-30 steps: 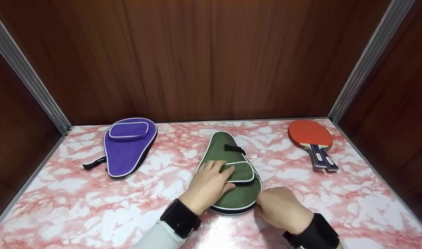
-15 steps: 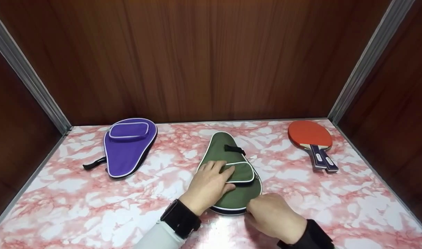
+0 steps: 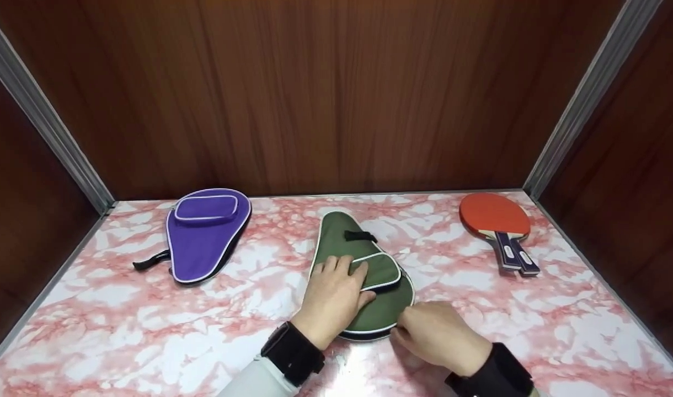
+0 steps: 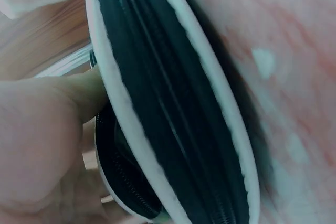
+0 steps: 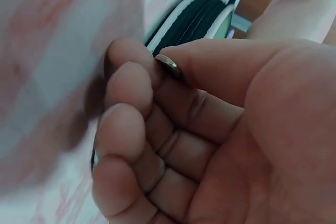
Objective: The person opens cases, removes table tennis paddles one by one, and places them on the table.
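A green table tennis bat case point(image 3: 385, 311) with white piping lies at the middle of the table, narrow end away from me. On its face rests my left hand point(image 3: 334, 298), fingers spread over the case and the edge of its small pocket point(image 3: 382, 271). My right hand point(image 3: 441, 336) is at the rounded near-right edge. There, in the right wrist view, thumb and forefinger pinch a small metal zipper pull point(image 5: 169, 65); the other fingers are curled. The left wrist view shows the case's black zipper point(image 4: 165, 95) running along its side between white piping.
A purple bat case point(image 3: 207, 248) with a black strap point(image 3: 150, 260) lies at the back left. Two table tennis bats, the upper one with red rubber point(image 3: 495, 214), lie overlapped at the back right. Brown wood-grain panels point(image 3: 336, 99) enclose the table.
My right hand has moved left around the rounded edge of the green case, then slightly back up. The case has turned a little, its narrow end shifting left. My left hand stays on it.
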Tool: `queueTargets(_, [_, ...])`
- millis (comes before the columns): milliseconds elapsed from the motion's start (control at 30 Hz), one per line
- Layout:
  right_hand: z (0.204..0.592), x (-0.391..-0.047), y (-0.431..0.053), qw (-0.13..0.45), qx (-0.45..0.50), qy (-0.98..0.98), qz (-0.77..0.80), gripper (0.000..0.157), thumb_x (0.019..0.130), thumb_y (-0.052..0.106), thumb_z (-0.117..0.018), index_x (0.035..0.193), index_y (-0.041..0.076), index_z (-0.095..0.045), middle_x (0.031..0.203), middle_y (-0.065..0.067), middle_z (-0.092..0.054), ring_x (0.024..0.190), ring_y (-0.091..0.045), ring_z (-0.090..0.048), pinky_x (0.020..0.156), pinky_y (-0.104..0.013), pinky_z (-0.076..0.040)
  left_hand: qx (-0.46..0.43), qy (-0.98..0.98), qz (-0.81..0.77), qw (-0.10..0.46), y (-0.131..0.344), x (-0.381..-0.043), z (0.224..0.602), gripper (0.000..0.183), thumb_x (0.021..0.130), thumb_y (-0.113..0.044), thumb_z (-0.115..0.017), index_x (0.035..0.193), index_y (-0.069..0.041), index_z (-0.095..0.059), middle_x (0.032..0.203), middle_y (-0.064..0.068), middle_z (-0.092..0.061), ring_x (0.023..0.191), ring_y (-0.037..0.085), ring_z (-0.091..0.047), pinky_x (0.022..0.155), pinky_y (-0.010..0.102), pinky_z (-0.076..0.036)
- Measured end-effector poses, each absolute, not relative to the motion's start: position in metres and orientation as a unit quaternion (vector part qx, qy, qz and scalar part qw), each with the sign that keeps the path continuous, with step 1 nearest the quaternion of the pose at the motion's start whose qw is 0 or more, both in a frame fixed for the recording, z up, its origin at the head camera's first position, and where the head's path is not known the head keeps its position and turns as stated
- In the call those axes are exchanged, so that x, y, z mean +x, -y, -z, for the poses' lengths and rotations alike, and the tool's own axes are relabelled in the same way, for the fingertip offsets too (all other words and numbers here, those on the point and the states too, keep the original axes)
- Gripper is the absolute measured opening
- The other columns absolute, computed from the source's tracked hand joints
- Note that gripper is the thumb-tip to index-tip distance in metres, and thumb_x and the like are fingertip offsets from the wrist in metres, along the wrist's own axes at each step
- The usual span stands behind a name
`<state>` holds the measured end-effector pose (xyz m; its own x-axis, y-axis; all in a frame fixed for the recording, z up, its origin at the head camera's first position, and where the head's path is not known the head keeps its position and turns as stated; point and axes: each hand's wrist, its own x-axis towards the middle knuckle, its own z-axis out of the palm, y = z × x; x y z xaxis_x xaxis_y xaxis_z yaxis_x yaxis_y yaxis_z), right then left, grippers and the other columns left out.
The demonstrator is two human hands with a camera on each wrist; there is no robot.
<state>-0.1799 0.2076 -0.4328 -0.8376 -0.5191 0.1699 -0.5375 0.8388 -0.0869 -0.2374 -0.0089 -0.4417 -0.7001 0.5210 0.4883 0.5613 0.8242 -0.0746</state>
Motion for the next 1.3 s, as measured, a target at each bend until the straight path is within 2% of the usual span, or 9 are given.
queueTargets(100, [0.430, -0.186, -0.217, 0.053, 0.262, 0.961, -0.075, 0.032, 0.094, 0.021, -0.080, 0.070, 0.023, -0.058, 0.065, 0.006, -0.060, 0.060, -0.024, -0.064, 0.058, -0.049, -0.051, -0.290, 0.921, 0.036, 0.256, 0.006, -0.235, 0.439, 0.058, 0.094, -0.056, -0.081, 0.136, -0.014, -0.077, 0.120, 0.012, -0.071, 0.107, 0.030, -0.064, 0.085, 0.044, -0.054])
queueTargets(167, [0.428, -0.191, -0.225, 0.044, 0.255, 0.963, -0.079, 0.029, 0.095, 0.021, -0.079, 0.072, 0.024, -0.062, 0.067, 0.005, -0.062, 0.061, -0.024, -0.065, 0.058, -0.049, -0.052, -0.300, 0.923, 0.047, 0.236, 0.006, -0.233, 0.436, 0.060, 0.093, -0.055, -0.083, 0.137, -0.015, -0.076, 0.127, 0.016, -0.070, 0.110, 0.032, -0.063, 0.087, 0.045, -0.054])
queueTargets(333, [0.424, -0.202, -0.249, 0.008, 0.194, 0.977, -0.092, 0.020, 0.095, 0.017, -0.078, 0.077, 0.022, -0.070, 0.071, 0.005, -0.066, 0.064, -0.023, -0.065, 0.065, -0.050, -0.056, -0.340, 0.926, 0.108, 0.126, 0.007, -0.225, 0.425, 0.064, 0.093, -0.048, -0.087, 0.144, -0.014, -0.072, 0.155, 0.029, -0.054, 0.130, 0.040, -0.059, 0.107, 0.050, -0.054])
queueTargets(500, [0.425, -0.212, -0.269, 0.010, 0.133, 0.987, -0.084, 0.023, 0.096, 0.014, -0.074, 0.075, 0.019, -0.068, 0.070, 0.002, -0.062, 0.066, -0.024, -0.064, 0.067, -0.053, -0.056, -0.363, 0.922, 0.131, 0.040, 0.001, -0.214, 0.412, 0.062, 0.090, -0.045, -0.091, 0.141, -0.016, -0.074, 0.161, 0.029, -0.048, 0.138, 0.043, -0.058, 0.110, 0.051, -0.054])
queueTargets(600, [0.428, -0.217, -0.274, 0.029, 0.124, 0.989, -0.078, 0.026, 0.097, 0.013, -0.071, 0.073, 0.019, -0.063, 0.068, 0.001, -0.058, 0.065, -0.024, -0.063, 0.064, -0.054, -0.054, -0.389, 0.914, 0.114, 0.033, 0.001, -0.212, 0.408, 0.067, 0.085, -0.047, -0.094, 0.144, -0.023, -0.073, 0.156, 0.019, -0.053, 0.136, 0.034, -0.058, 0.113, 0.048, -0.052])
queueTargets(667, [0.430, -0.218, -0.274, 0.038, 0.123, 0.989, -0.079, 0.025, 0.098, 0.012, -0.070, 0.074, 0.017, -0.062, 0.068, 0.000, -0.057, 0.065, -0.026, -0.063, 0.063, -0.055, -0.054, -0.403, 0.909, 0.101, 0.033, 0.003, -0.217, 0.409, 0.076, 0.083, -0.051, -0.095, 0.151, -0.030, -0.068, 0.158, 0.014, -0.050, 0.140, 0.032, -0.054, 0.119, 0.054, -0.045])
queueTargets(800, [0.432, -0.219, -0.272, 0.044, 0.128, 0.987, -0.080, 0.024, 0.101, 0.012, -0.069, 0.078, 0.015, -0.062, 0.069, -0.002, -0.059, 0.067, -0.031, -0.066, 0.064, -0.056, -0.054, -0.408, 0.908, 0.098, 0.000, 0.010, -0.232, 0.418, 0.091, 0.082, -0.064, -0.090, 0.163, -0.043, -0.054, 0.175, 0.010, -0.034, 0.162, 0.040, -0.030, 0.126, 0.073, -0.021])
queueTargets(900, [0.434, -0.219, -0.271, 0.047, 0.133, 0.987, -0.076, 0.023, 0.102, 0.011, -0.069, 0.080, 0.014, -0.062, 0.070, -0.003, -0.061, 0.068, -0.033, -0.068, 0.064, -0.056, -0.055, -0.398, 0.910, 0.113, -0.037, 0.014, -0.237, 0.422, 0.091, 0.085, -0.069, -0.085, 0.165, -0.048, -0.048, 0.181, 0.008, -0.026, 0.166, 0.044, -0.020, 0.128, 0.075, -0.012])
queueTargets(1300, [0.430, -0.213, -0.268, 0.050, 0.136, 0.988, -0.046, 0.023, 0.097, 0.009, -0.071, 0.077, 0.015, -0.063, 0.069, -0.006, -0.063, 0.067, -0.035, -0.068, 0.063, -0.056, -0.055, -0.396, 0.910, 0.116, -0.040, 0.015, -0.240, 0.424, 0.087, 0.087, -0.071, -0.083, 0.164, -0.048, -0.050, 0.180, 0.007, -0.028, 0.166, 0.043, -0.022, 0.128, 0.073, -0.015])
